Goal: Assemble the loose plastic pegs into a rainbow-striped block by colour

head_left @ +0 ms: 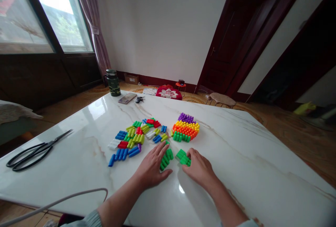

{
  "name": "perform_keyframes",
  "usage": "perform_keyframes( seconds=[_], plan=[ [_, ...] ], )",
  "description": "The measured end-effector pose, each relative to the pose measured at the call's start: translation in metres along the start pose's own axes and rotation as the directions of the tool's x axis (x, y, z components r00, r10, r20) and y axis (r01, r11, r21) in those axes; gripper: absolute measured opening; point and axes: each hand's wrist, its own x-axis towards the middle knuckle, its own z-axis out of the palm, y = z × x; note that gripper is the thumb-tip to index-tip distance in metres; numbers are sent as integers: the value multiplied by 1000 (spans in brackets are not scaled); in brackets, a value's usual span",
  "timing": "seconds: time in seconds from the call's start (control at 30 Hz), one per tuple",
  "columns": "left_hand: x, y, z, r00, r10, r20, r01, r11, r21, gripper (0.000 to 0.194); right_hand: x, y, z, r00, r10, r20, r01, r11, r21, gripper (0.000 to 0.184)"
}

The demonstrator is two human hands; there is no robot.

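Observation:
My left hand (pixel 153 165) lies on the white marble table (pixel 236 157), fingers around a cluster of green plastic pegs (pixel 166 158). My right hand (pixel 200 168) rests just right of it, fingertips pinched on a second small block of joined green pegs (pixel 183 157). Behind the hands stands an assembled block of pegs (pixel 186 128) in purple, yellow, orange and green rows. To the left lies a loose pile of pegs (pixel 132 137) in blue, green, yellow, red and white.
Black scissors (pixel 34 151) lie at the table's left edge. A grey cable (pixel 52 204) curves along the near left edge. At the far corner stand a dark green flask (pixel 113 82), a phone (pixel 127 98) and keys (pixel 139 99). A stool (pixel 222 99) stands beyond the table.

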Motion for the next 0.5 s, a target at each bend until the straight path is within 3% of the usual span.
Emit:
perform_keyframes(
  seconds=[0.27, 0.43, 0.5],
  plan=[
    [0, 2, -3, 1000, -13, 13, 13, 1000, -10, 88, 26, 34, -4, 978, 36, -208, -2, 986, 165, 20],
    [0, 1, -3, 1000, -13, 24, 14, 1000, -10, 88, 25, 36, -13, 981, 25, -193, 41, 943, 331, 15],
    [0, 2, -3, 1000, -15, 21, 15, 1000, -12, 88, 23, 36, -14, 988, 48, -149, 25, 890, 456, 21]
  ],
)
